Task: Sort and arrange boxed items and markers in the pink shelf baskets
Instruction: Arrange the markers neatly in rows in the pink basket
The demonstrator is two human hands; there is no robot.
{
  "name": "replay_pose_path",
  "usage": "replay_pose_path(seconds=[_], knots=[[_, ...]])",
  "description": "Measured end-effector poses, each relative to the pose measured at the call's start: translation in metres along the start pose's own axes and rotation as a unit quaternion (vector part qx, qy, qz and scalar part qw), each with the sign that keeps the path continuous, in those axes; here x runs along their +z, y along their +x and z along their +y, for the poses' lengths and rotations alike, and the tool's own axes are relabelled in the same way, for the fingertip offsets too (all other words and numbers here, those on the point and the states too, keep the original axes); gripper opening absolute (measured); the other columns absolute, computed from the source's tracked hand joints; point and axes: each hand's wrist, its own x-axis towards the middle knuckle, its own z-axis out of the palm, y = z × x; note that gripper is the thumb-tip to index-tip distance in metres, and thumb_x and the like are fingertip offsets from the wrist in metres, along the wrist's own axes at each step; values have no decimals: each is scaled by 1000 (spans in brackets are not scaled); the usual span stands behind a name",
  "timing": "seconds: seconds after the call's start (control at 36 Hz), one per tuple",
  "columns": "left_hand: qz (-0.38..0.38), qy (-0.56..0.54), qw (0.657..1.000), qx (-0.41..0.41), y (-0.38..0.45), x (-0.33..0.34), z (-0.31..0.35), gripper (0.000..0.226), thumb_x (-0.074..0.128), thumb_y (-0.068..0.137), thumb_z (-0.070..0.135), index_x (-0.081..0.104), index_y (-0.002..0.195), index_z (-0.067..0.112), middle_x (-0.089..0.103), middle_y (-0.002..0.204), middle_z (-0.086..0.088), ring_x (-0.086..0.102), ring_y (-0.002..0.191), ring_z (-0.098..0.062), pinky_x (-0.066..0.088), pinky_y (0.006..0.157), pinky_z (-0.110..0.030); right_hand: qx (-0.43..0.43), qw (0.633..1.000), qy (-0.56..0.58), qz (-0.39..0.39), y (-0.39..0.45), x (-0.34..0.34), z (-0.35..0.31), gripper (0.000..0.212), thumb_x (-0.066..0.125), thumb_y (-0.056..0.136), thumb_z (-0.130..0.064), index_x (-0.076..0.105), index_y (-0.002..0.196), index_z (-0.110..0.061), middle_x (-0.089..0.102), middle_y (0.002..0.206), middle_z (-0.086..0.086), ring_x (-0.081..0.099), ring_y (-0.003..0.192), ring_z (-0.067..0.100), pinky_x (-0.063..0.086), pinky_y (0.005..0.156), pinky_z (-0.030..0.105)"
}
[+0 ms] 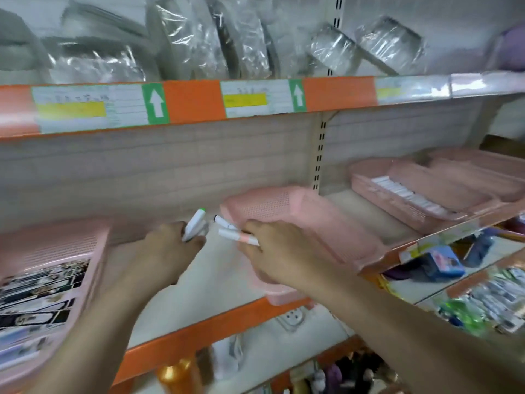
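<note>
Your left hand (173, 245) sits just left of centre, fingers curled round a white marker (195, 224) whose green-tipped end points toward 1 o'clock. Your right hand (272, 251), immediately at 3 o'clock from the left, pinches two more white markers (233, 233); one shows a pink band near your fingers, and both ends point toward 10 o'clock. The two hands lie near each other but apart, over the bare strip of shelf board (216, 282).

The middle pink basket (312, 223) lies just beyond your right hand, running from 11 to 5 o'clock; whether your right palm touches its near wall cannot be told because of blur. At 8 o'clock, the left pink basket (71, 243) holds boxed items (42, 291) with dark and white printing. At 2 o'clock, the far pink basket (397, 206) contains a row of white boxes (403, 191), with another pink tray beside it.

At 12 o'clock, an orange shelf edge (193, 100) carries price labels with green arrow tags (154, 103); plastic-wrapped goods (199, 38) stand above it.
</note>
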Motion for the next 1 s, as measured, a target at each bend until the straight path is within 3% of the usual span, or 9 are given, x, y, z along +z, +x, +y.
replay_pose_path(seconds=[0.11,0.19,0.31,0.39,0.56,0.72,0.86,1.0], knots=[[-23,-4,999,23,-3,30,42,23,55,93,30,58,87,8,55,62,-8,47,38,-19,35,37,-20,29,999,2,20,-22,-10,46,27,46,98,-46,56,110,-24,65,90,3,59,82,29,37,60,33],[-34,1,999,38,-6,54,77,22,55,93,29,57,87,9,57,65,-6,48,39,-17,35,35,-19,53,998,-10,27,-41,-24,82,28,45,98,-49,57,111,-27,54,76,-3,50,70,24,30,50,31],[-57,-6,997,52,0,78,112,24,55,93,30,52,82,9,56,64,-7,46,38,-18,34,35,-19,76,996,-6,34,-54,-37,125,26,48,96,-47,57,104,-23,57,77,-1,58,76,26,37,58,32],[-75,-26,995,67,9,96,136,21,55,92,26,52,82,8,55,62,-7,45,39,-17,35,38,-20,101,994,-1,29,-60,-42,158,20,51,96,-40,56,103,-21,53,76,-2,55,73,25,36,59,31],[-88,11,989,119,34,131,186,22,54,93,28,54,85,8,58,65,-5,47,39,-14,34,35,-17,143,987,-8,72,-66,-55,217,28,50,94,-48,59,96,-21,51,70,-3,48,67,21,33,59,29],[-108,5,982,153,70,172,230,21,52,92,30,54,87,10,58,63,-5,49,38,-17,34,43,-20,149,986,-21,69,-55,-64,277,22,53,92,-46,57,87,-25,50,64,-7,53,63,17,47,59,30],[-118,12,981,153,109,203,264,30,52,91,33,55,95,4,57,67,-6,49,40,-20,38,50,-24,152,986,-13,67,-40,-82,330,20,57,92,-43,54,83,-26,51,62,-5,51,58,19,35,52,26],[-120,38,977,172,142,229,296,25,53,92,32,51,80,9,56,69,-6,47,44,-17,37,46,-22,193,975,-33,105,-26,-96,384,27,58,90,-43,54,76,-21,55,65,-1,50,59,23,34,50,27]])
